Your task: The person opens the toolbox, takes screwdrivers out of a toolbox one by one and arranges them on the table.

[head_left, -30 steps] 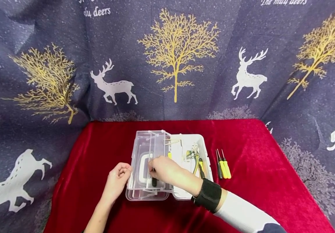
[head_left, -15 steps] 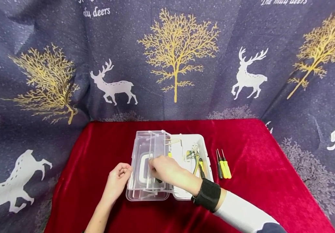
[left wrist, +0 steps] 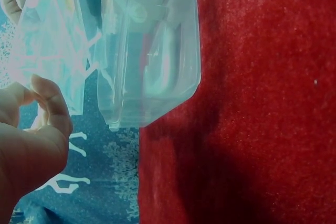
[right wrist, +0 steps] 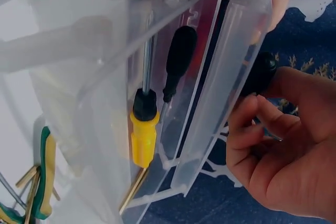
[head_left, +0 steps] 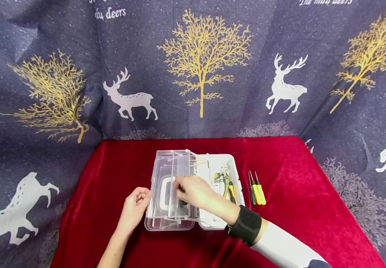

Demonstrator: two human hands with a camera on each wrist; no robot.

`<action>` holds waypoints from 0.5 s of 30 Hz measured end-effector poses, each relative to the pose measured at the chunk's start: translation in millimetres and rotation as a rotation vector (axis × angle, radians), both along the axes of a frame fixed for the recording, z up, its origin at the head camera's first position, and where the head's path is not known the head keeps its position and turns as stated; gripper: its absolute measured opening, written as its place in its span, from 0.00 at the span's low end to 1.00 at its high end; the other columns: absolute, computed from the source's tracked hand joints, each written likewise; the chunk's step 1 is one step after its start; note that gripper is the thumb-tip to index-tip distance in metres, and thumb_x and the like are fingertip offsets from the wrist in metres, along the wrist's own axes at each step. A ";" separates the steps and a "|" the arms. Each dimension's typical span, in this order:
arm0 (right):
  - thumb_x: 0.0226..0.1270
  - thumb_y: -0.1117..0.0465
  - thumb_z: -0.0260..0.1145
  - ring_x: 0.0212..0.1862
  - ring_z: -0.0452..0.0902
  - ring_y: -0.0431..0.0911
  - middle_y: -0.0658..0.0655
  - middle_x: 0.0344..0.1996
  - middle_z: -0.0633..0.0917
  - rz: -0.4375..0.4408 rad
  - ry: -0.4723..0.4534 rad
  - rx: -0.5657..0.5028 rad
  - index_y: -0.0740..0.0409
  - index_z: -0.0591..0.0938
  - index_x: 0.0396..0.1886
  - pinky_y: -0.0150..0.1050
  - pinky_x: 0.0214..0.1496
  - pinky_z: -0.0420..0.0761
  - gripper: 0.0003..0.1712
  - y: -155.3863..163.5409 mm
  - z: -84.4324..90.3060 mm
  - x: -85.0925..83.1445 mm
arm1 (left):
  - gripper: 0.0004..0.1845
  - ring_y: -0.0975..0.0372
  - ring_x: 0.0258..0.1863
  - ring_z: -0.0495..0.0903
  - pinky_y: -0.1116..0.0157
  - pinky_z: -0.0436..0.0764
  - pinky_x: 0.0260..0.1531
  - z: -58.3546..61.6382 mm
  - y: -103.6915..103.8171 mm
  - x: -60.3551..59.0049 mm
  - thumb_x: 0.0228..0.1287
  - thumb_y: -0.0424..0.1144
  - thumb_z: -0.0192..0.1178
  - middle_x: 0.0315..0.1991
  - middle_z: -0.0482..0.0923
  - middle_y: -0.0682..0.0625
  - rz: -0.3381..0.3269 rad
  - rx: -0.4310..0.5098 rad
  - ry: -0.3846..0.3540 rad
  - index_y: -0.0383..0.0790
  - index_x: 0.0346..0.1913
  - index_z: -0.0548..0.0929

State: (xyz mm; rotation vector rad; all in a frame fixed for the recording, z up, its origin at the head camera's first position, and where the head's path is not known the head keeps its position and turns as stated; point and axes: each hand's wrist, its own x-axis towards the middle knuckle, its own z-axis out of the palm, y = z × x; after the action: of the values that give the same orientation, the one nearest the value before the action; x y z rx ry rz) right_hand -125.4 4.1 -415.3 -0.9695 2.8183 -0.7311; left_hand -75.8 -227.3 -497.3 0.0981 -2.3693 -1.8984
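The right hand (head_left: pixel 194 191) pinches a black-handled screwdriver (right wrist: pixel 261 74) over the clear toolbox tray (head_left: pixel 167 193); placement appears incomplete. The left hand (head_left: pixel 134 208), fingers loosely curled, steadies the tray edge. Two yellow screwdrivers (head_left: pixel 257 190) remain on the table (head_left: pixel 290 208).

We see two yellow-handled screwdrivers (head_left: pixel 257 189) lying side by side on the red-draped counter (head_left: pixel 297 208) (velvet, by its look), and behind hangs a deer-and-tree curtain (head_left: pixel 203 70).
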 end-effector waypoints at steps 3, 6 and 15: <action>0.63 0.66 0.67 0.27 0.72 0.37 0.43 0.21 0.78 -0.018 -0.029 -0.056 0.52 0.85 0.39 0.34 0.28 0.73 0.07 9.5 3.9 -2.0 | 0.06 0.69 0.19 0.71 0.73 0.72 0.22 -1.0 0.3 0.0 0.75 0.31 0.61 0.27 0.76 0.50 -0.004 -0.004 -0.004 0.29 0.42 0.79; 0.62 0.66 0.66 0.26 0.70 0.36 0.42 0.19 0.75 -0.038 -0.023 -0.089 0.53 0.85 0.40 0.34 0.27 0.71 0.08 22.1 7.2 -5.1 | 0.05 0.69 0.19 0.71 0.72 0.72 0.21 -1.5 0.6 -0.3 0.74 0.30 0.61 0.27 0.76 0.50 -0.007 -0.006 -0.003 0.29 0.42 0.79; 0.60 0.69 0.65 0.23 0.62 0.35 0.42 0.16 0.68 -0.131 0.025 -0.131 0.54 0.85 0.38 0.32 0.27 0.66 0.09 70.6 3.2 -11.6 | 0.06 0.68 0.21 0.73 0.72 0.73 0.24 0.5 -0.4 -0.3 0.74 0.31 0.62 0.27 0.77 0.49 -0.004 -0.014 0.016 0.29 0.43 0.80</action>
State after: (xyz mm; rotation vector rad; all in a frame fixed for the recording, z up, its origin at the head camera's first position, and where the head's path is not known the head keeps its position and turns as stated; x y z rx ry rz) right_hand -137.0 74.7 -412.1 -0.8211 2.9097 -0.9347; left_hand -76.1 -227.7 -496.8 0.0765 -2.3739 -1.8767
